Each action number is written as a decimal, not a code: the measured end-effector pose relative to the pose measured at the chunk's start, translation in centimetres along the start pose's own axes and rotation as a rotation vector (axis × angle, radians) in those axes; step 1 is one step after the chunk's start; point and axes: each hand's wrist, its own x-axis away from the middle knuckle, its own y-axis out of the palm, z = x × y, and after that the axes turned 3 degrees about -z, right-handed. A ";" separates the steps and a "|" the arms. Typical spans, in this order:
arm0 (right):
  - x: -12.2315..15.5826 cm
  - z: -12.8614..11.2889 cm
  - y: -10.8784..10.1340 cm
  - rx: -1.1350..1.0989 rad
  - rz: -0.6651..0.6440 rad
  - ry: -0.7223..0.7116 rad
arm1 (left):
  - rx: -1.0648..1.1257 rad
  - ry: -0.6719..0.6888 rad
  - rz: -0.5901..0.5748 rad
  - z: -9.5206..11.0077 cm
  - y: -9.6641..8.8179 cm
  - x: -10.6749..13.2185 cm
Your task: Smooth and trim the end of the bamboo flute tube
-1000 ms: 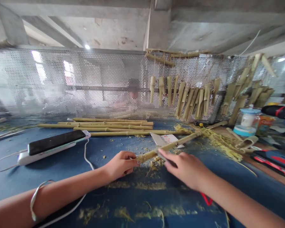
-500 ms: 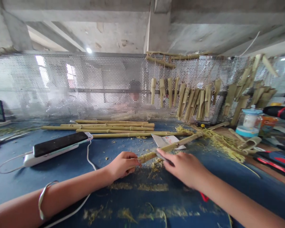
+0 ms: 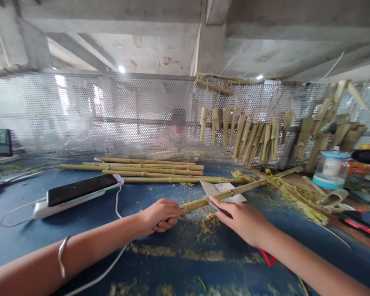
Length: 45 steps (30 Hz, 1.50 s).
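- The left hand is closed around the near end of a split-free green-yellow bamboo pole, its fingers curled under it.
- The right hand is bent over the pole just ahead of the left hand, its fingers pinching a dark flat tool, partly hidden, against the pole.
- The pole's long axis runs away from the hands, up and to the right, its far end out past the right hand; the right hand is nearer that far end.
- Just behind the pole, beyond the right hand, lies a white paper card.
- Yellow bamboo shavings lie on the blue bench directly below the hands.
- Further bamboo poles lie side by side beyond the left hand.
- Left of that hand, a phone rests on a white power bank, with a white cable running toward the near edge.
- Right of the right hand stands a jar with a blue lid, its contents unclear.
- Cut bamboo pieces hang on perforated metal mesh far ahead, with a blurred person behind it.
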 end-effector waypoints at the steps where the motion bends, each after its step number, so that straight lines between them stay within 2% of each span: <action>1: 0.1 0.0 0.0 0.006 -0.030 0.011 | -0.002 0.000 0.001 0.0 0.1 0.0; 4: 0.2 0.1 -0.2 0.065 -0.133 0.123 | 0.011 0.005 -0.015 0.0 0.1 0.0; 9: 0.2 0.3 -0.4 -0.046 -0.151 0.022 | 0.018 -0.012 -0.046 0.0 -0.2 0.0; 13: 0.1 0.2 -0.5 0.078 -0.154 0.137 | -0.006 0.003 -0.018 0.1 0.2 0.1; 18: 0.3 -0.8 -0.7 -0.015 -0.136 0.004 | -0.076 0.002 0.014 0.3 0.7 0.2; 21: 0.0 0.8 -0.6 0.109 -0.188 0.156 | -0.063 0.014 0.001 0.1 0.6 0.1; 26: 0.1 5.0 0.1 0.263 -0.284 0.230 | -0.081 0.015 0.009 -0.2 0.6 0.2; 27: 0.0 5.4 0.0 0.319 -0.276 0.243 | -0.090 0.011 0.018 -0.2 0.7 0.3; 29: -0.7 5.0 -0.8 0.424 -0.168 0.224 | -0.110 -0.010 0.047 -0.2 1.0 0.4; 30: -1.6 4.1 -1.5 0.444 -0.090 0.178 | -0.142 -0.014 0.060 -0.2 1.2 0.4; 32: -4.2 1.1 -3.1 0.348 0.069 -0.071 | -0.175 0.009 0.080 -0.4 1.3 0.3; 33: -5.9 -1.0 -3.8 0.198 0.074 -0.225 | -0.178 0.013 0.086 -0.6 1.3 0.2; 34: -7.8 -3.5 -4.3 0.015 0.005 -0.385 | -0.185 0.022 0.091 -0.7 1.3 0.1; 36: -11.8 -9.0 -4.4 -0.111 -0.028 -0.526 | -0.213 0.024 0.107 -1.2 1.2 -0.2; 39: -16.9 -16.9 -2.9 -0.237 -0.045 -0.715 | -0.266 0.030 0.136 -2.0 1.1 -0.4; 41: -19.3 -21.1 -1.4 -0.285 -0.062 -0.790 | -0.258 0.036 0.131 -2.6 1.1 -0.6; 43: -20.9 -24.1 0.0 -0.314 -0.097 -0.849 | -0.226 0.102 0.093 -3.0 1.2 -0.7; 45: -22.0 -26.0 1.3 -0.329 -0.144 -0.904 | -0.169 0.162 0.085 -3.3 1.3 -0.8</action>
